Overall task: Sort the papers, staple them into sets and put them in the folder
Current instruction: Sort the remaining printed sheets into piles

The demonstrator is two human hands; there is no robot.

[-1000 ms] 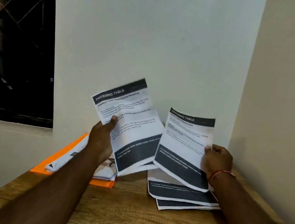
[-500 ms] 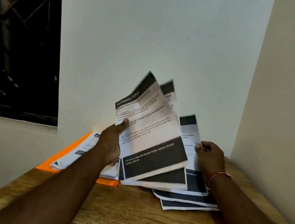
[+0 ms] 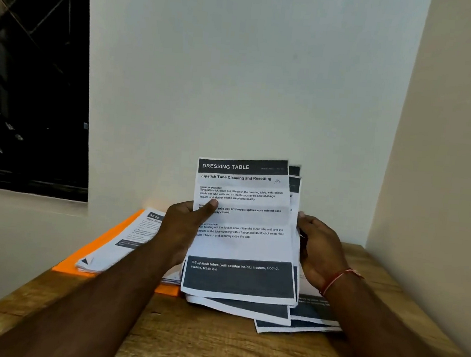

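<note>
1. The wooden table (image 3: pixel 214 347) carries the orange folder (image 3: pixel 100 249) at its rear left.
2. The orange folder lies flat, not yet loaded with any stapled set.
3. The held sheaf (image 3: pixel 240 241) stands upright just right of the folder. Its sheets are squared together, judged ready for stapling.
4. The sorted pile (image 3: pixel 135 235) rests on top of the folder, probably kept apart there.
5. The loose sheets (image 3: pixel 301 323) lie flat, right of the folder, beneath the sheaf.
6. The left hand (image 3: pixel 178 230) clamps the sheaf's folder-side edge, thumb across the print.
7. The right hand (image 3: pixel 319 251) curls round the edge farthest from the folder. Contact is partly hidden, but it appears clamped too.
</note>
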